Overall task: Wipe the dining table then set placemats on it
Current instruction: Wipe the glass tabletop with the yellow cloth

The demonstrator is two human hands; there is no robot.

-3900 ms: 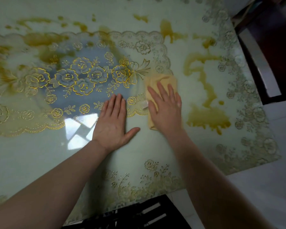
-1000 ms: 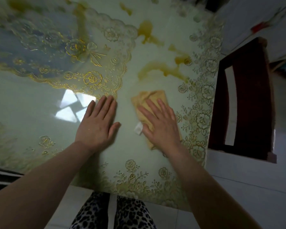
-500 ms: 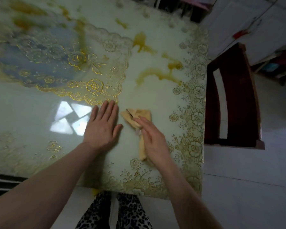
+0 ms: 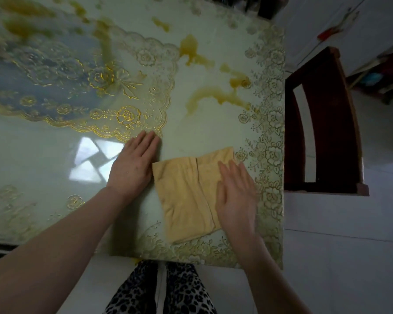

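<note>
Both bare forearms reach forward from the lower edge. Left hand [image 4: 135,164]: palm down, fingers straight and together, flat on the bench surface. Right hand [image 4: 235,196]: palm down, fingers extended and slightly spread, pressing flat, wrist straight.

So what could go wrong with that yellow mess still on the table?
The cloth lies near the table's corner, away from the yellow spill, so streaks might get missed. With both hands flat, right hand on the cloth and left hand on the table, the plastic cover could slide.
</note>
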